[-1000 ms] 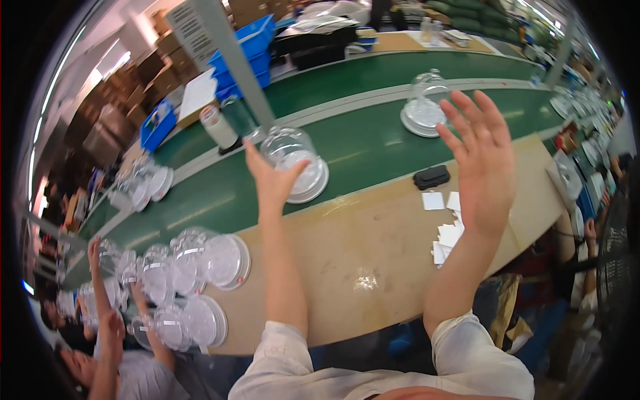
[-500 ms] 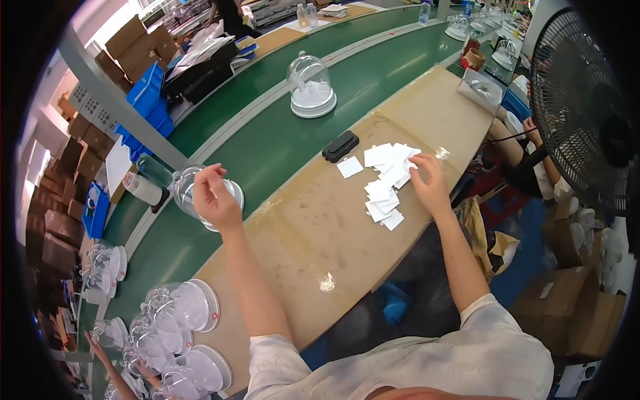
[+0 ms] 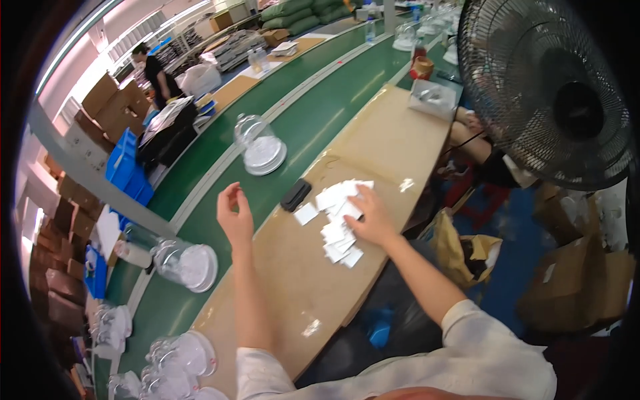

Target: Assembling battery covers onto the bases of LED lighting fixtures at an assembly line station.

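Observation:
My right hand (image 3: 371, 217) rests over a loose pile of white square cards (image 3: 338, 233) on the brown-covered table, its fingers spread and touching the cards. Just left of the pile, a single white card (image 3: 306, 214) lies near a small black case (image 3: 295, 195). My left hand (image 3: 235, 217) is raised by the table's far edge with nothing visible in it; its fingers are loosely bent and apart from the thumb. Beyond it on the green conveyor belt, a clear dome with a white base (image 3: 261, 150) lies tilted in view. Another clear dome (image 3: 193, 264) is left of my left hand.
More clear domes (image 3: 190, 357) cluster at the lower left. A large black fan (image 3: 547, 93) stands at the right, with a co-worker's arm and leg behind it. A white box (image 3: 433, 100) sits at the table's far end. Another person (image 3: 159, 80) stands beyond the belt.
The view has swung, shifting the scene. My right hand has come down from the pile's right edge onto the cards. My left hand now appears farther from the nearer dome, which it overlapped before.

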`<state>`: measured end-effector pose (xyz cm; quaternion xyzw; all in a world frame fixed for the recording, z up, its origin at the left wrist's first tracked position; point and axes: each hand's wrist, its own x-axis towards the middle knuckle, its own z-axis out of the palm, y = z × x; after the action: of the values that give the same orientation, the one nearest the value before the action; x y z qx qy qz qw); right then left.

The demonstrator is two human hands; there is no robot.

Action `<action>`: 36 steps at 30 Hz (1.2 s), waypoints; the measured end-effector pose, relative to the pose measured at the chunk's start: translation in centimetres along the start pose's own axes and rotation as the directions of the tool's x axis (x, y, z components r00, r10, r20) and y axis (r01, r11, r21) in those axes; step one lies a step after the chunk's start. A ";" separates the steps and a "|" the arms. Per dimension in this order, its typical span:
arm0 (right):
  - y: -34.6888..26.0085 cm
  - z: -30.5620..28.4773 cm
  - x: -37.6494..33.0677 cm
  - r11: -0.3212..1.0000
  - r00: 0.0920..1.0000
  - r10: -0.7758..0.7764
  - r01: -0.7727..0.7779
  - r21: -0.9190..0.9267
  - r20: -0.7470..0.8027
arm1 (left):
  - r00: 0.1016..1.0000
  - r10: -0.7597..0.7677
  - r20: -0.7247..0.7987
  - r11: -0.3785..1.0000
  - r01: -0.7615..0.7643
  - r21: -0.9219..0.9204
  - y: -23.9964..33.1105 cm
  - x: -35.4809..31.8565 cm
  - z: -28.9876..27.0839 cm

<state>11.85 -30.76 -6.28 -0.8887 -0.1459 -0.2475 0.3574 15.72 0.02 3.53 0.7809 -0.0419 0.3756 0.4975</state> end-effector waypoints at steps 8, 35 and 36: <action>-1.2 0.9 0.4 0.990 0.999 0.050 -0.048 0.132 -0.011 | 0.951 0.308 -0.022 0.794 -0.244 0.557 -5.6 10.4 7.8; -0.3 0.6 0.5 0.872 0.977 0.198 -0.140 0.470 -0.077 | 0.998 0.059 0.026 0.799 -0.063 0.598 -14.7 14.6 8.5; -0.5 0.8 0.3 0.867 0.978 0.195 -0.139 0.478 -0.069 | 0.998 0.055 0.035 0.806 -0.066 0.589 -14.6 14.5 8.3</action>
<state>12.14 -29.81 -6.29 -0.7689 -0.1031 -0.2236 0.5901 37.02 5.13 -0.12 0.8980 0.0477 0.3792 0.2181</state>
